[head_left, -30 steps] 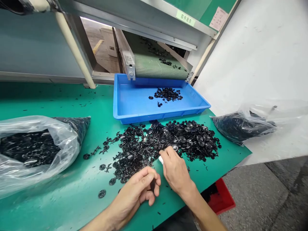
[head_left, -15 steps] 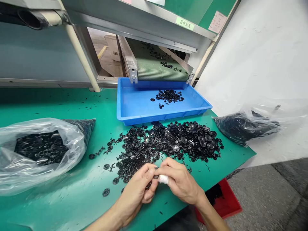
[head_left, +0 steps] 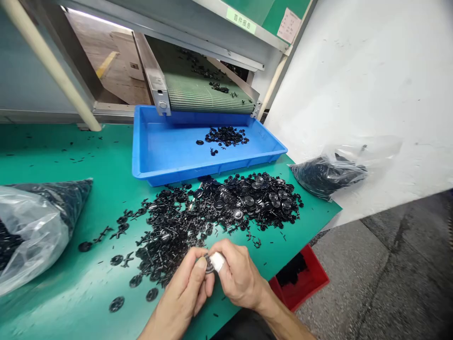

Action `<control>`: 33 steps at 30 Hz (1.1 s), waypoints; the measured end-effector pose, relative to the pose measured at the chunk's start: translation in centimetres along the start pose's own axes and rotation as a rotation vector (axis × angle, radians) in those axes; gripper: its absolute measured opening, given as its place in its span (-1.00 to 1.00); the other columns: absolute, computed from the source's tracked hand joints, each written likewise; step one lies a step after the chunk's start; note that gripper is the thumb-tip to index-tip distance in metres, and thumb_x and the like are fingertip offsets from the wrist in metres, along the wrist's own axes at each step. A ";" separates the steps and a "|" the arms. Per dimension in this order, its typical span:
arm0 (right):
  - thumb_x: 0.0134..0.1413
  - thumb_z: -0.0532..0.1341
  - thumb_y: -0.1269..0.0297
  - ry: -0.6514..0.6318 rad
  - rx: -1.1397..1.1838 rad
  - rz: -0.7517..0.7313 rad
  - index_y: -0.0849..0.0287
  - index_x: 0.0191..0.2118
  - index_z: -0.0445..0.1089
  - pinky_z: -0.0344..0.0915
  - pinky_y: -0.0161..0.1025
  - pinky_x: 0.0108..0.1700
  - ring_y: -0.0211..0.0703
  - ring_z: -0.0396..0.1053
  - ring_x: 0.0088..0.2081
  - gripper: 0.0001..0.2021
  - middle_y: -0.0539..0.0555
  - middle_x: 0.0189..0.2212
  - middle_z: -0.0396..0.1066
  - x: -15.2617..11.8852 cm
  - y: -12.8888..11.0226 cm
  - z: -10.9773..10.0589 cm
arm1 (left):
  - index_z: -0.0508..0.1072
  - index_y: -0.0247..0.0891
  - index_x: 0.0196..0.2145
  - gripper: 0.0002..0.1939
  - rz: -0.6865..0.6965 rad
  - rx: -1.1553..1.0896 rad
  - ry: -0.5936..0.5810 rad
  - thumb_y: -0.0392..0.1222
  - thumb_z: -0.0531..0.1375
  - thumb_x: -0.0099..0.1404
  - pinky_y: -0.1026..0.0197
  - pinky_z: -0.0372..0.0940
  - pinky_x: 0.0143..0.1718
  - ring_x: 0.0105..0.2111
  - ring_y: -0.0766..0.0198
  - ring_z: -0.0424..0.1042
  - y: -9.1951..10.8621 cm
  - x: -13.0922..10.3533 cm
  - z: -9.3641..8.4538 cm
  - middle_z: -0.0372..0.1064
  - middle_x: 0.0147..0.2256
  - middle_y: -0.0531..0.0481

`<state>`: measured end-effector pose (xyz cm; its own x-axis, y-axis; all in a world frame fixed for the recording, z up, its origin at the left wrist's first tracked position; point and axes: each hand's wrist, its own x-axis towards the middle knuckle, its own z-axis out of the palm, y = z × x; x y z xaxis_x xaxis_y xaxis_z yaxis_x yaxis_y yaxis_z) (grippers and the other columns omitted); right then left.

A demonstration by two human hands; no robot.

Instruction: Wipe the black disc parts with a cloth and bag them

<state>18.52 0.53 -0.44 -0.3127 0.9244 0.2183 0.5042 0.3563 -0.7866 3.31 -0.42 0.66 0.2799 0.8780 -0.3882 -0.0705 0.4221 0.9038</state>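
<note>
Between the thumb and fingers of my left hand point(head_left: 186, 285) is a small black round plastic part point(head_left: 209, 266) with ridged rings. My right hand point(head_left: 241, 273) is closed, its fingertips pinched at the edge of the same part; white tape wraps one finger. Exactly where the right fingertips grip is partly hidden. Just beyond both hands spreads a heap of black plastic parts point(head_left: 226, 203), discs and thin branched pieces mixed. Several loose discs point(head_left: 116, 304) lie left of my left hand on the green table point(head_left: 71, 274).
A blue tray point(head_left: 166, 141) with some black parts stands behind the heap, under the end of a green conveyor belt point(head_left: 198, 89). Clear plastic bags of black parts lie at left point(head_left: 38, 222) and right point(head_left: 329, 172). Below the table edge sits a red bin point(head_left: 311, 283).
The view has swung right, so the scene sits further left. Both hands stay together; the part is turned so that its ringed side shows more, with the right fingers at its edge.
</note>
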 end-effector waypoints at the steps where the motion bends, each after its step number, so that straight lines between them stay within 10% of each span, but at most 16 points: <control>1: 0.17 0.00 0.46 0.007 0.003 0.029 0.14 -0.15 0.26 0.18 -0.35 -0.41 -0.29 0.24 -0.51 -0.82 -0.07 -0.49 0.31 0.2 0.0 -0.1 | 0.32 -0.16 -0.26 -0.64 0.018 0.008 0.008 0.20 0.13 0.28 0.36 -0.06 -0.64 -0.66 0.42 0.04 0.1 0.0 0.1 0.19 -0.62 0.18; 8: 0.21 -0.01 0.53 0.093 -0.496 0.122 0.19 -0.11 0.37 0.22 -0.29 -0.31 -0.20 0.33 -0.31 -0.73 0.09 -0.24 0.34 3.1 1.2 -5.2 | 0.33 -0.20 -0.02 -0.50 -0.075 -0.228 0.021 0.16 0.22 0.22 0.34 0.02 -0.65 -0.64 0.38 0.13 1.1 0.2 -0.2 0.39 -0.50 0.04; 12: 0.16 0.04 0.57 -0.078 -0.750 0.230 0.18 -0.06 0.37 0.10 -0.31 -0.47 -0.21 0.27 -0.41 -0.69 0.09 -0.25 0.28 4.3 1.9 -7.1 | 0.42 -0.21 -0.16 -0.66 -0.112 -0.385 0.010 0.08 0.23 0.25 0.35 0.15 -0.61 -0.58 0.40 0.16 1.8 0.5 -0.5 0.40 -0.40 0.01; 19: 0.12 0.09 0.52 -0.058 -0.623 0.180 0.15 -0.26 0.35 0.06 -0.33 -0.43 -0.26 0.24 -0.36 -0.83 0.02 -0.22 0.29 4.3 2.1 -7.1 | 0.29 -0.27 -0.56 -0.59 -0.163 -0.412 -0.088 0.07 0.26 0.23 0.44 -0.03 -0.73 -0.62 0.45 -0.01 1.5 1.8 -0.7 0.23 -0.54 0.08; 33: 0.19 0.02 0.56 0.141 -0.105 -0.090 0.13 -0.20 0.51 0.36 -0.28 -0.24 -0.27 0.39 -0.28 -0.66 0.12 -0.01 0.30 2.4 3.0 -6.8 | 0.42 -0.28 -0.20 -0.68 -0.155 -0.358 -0.141 0.05 0.20 0.30 0.41 -0.12 -0.68 -0.62 0.49 -0.01 1.9 3.1 1.1 0.29 -0.42 0.06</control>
<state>24.74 4.75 1.60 -0.2477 0.8955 0.3697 0.5630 0.4436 -0.6974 5.07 2.89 1.32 0.4399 0.7689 -0.4640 -0.3386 0.6205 0.7073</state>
